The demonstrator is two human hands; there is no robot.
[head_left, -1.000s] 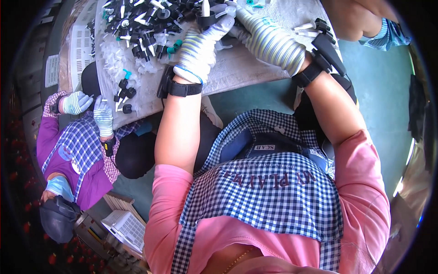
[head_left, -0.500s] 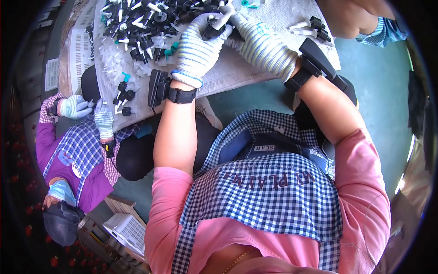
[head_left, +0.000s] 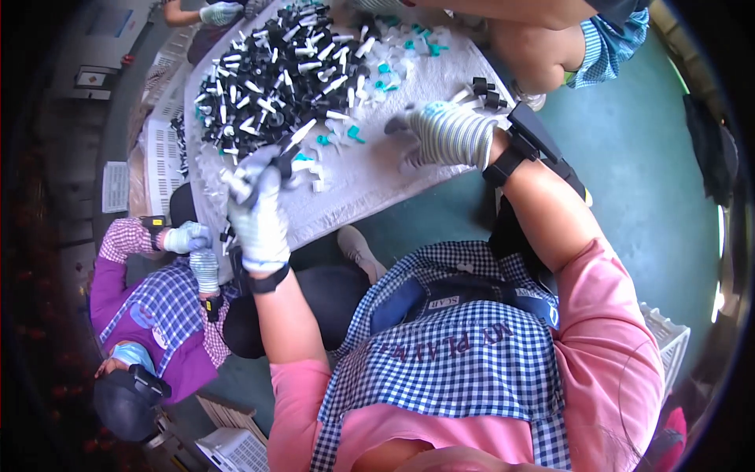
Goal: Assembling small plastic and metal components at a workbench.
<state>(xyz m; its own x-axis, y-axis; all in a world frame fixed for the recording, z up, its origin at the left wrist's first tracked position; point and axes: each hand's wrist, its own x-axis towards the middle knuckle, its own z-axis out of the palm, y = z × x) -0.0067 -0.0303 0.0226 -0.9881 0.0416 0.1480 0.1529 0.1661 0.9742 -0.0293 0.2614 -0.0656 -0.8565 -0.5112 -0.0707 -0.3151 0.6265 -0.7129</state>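
Note:
My left hand [head_left: 263,216], in a striped knit glove, is over the table's near left part, its fingers closed around a black pump head [head_left: 283,164] with a white nozzle. Motion blurs these fingers, and a whitish piece among them is hard to make out. My right hand [head_left: 452,135], gloved alike, hovers over the table's right part with its blurred fingers apart and nothing visible in them. Just beyond it lie a few black-and-white pump heads [head_left: 489,96]. A large heap of similar pump heads [head_left: 275,79] lies beyond my left hand.
Teal and clear plastic pieces [head_left: 385,82] lie scattered over the covered table [head_left: 346,185]. At the left, a co-worker in purple [head_left: 149,291] has gloved hands at the table edge. Another person's bare leg [head_left: 535,51] is at the far right; a gloved hand [head_left: 222,12] shows at the far left.
My hands were together at the pump head and are now apart. The left has swung left and nearer to me with it; the right has come away. The view has shifted, showing more of the heap.

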